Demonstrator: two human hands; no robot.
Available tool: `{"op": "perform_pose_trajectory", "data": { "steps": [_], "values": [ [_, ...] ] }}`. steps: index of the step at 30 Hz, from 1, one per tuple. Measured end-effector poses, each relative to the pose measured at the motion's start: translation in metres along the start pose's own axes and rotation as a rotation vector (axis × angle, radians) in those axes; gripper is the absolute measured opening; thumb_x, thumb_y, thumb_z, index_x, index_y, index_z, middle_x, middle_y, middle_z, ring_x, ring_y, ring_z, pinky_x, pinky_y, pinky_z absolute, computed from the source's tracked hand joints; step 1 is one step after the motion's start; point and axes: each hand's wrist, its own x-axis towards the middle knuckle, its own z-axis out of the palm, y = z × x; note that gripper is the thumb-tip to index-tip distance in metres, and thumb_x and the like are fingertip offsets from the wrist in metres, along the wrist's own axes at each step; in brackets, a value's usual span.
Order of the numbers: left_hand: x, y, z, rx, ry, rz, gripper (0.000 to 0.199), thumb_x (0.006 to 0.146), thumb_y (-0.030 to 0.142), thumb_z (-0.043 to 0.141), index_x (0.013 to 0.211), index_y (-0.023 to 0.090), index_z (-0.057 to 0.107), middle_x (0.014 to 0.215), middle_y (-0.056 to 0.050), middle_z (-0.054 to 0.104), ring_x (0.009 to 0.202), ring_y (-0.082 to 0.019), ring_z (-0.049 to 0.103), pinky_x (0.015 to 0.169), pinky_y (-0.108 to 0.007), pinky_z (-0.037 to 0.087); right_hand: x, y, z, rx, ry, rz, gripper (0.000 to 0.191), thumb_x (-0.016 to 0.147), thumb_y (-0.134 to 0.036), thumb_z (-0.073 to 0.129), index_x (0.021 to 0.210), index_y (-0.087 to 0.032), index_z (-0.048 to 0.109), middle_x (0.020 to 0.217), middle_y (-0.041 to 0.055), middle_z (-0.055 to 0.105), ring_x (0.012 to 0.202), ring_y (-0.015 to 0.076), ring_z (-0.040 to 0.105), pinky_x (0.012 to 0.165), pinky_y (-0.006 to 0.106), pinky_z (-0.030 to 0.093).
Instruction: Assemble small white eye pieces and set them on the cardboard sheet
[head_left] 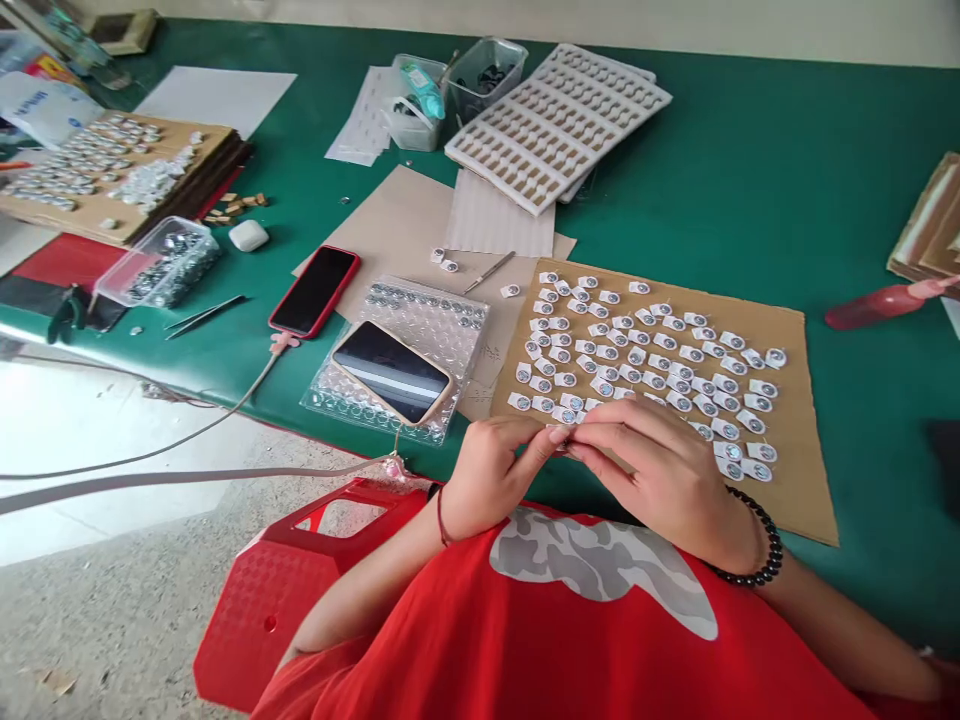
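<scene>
Both hands meet over the near edge of a brown cardboard sheet (795, 400). My left hand (495, 465), with a thin red cord at the wrist, has thumb and index finger pinched at a tiny dark item mostly hidden by the fingertips. Against the same spot press the fingertips of my right hand (652, 460), which wears a black bead bracelet (769, 555). Rows of small white tagged pieces with round silvery faces (725, 429) cover the cardboard; a few are partly behind my right hand.
Left of the cardboard, a phone (392, 370) rests on bubble wrap (465, 345), near a red-cased phone (315, 290) with a cord. White trays (559, 125) and plastic tubs (487, 78) stand behind. Tweezers (204, 316) and a tub of metal parts (161, 262) lie left; a red bottle (874, 307) right.
</scene>
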Motion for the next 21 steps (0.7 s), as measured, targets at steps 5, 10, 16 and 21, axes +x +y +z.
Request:
{"op": "perform_pose_trajectory", "data": {
  "steps": [5,10,16,21],
  "values": [
    [-0.006,-0.008,-0.003,0.030,0.035,-0.030,0.044,0.090,0.045,0.038,0.072,0.016,0.066,0.071,-0.001,0.065,0.065,-0.007,0.056,0.065,-0.019,0.036,0.004,0.001,0.017,0.025,0.043,-0.048,0.017,0.077,-0.005,0.058,0.090,-0.016,0.055,0.085,0.0019,0.058,0.082,0.0095,0.051,0.076,0.026,0.045],
    [-0.017,-0.020,-0.009,0.045,0.113,-0.122,0.049,0.090,0.048,0.035,0.070,0.015,0.065,0.072,-0.002,0.067,0.067,-0.008,0.059,0.067,-0.020,0.039,0.013,-0.001,0.042,0.112,0.036,-0.087,0.016,0.079,-0.003,0.054,0.088,-0.016,0.054,0.083,0.0011,0.057,0.082,0.0089,0.052,0.076,0.024,0.044],
    [-0.026,-0.045,-0.007,0.124,0.097,-0.240,0.057,0.090,0.053,0.026,0.072,0.015,0.064,0.072,-0.003,0.066,0.067,-0.009,0.060,0.066,-0.020,0.040,0.014,-0.002,0.050,0.280,0.100,0.023,0.011,0.081,-0.009,0.055,0.087,-0.018,0.055,0.083,-0.0004,0.058,0.082,0.0074,0.055,0.073,0.021,0.047],
    [-0.024,-0.068,0.004,0.350,0.055,-0.284,0.062,0.087,0.059,0.026,0.074,0.011,0.062,0.082,-0.016,0.064,0.078,-0.021,0.061,0.069,-0.029,0.037,0.016,0.000,0.046,0.506,0.098,0.205,0.004,0.085,-0.018,0.052,0.082,-0.019,0.055,0.076,-0.0007,0.058,0.071,0.0055,0.058,0.062,0.013,0.051]
  ]
}}
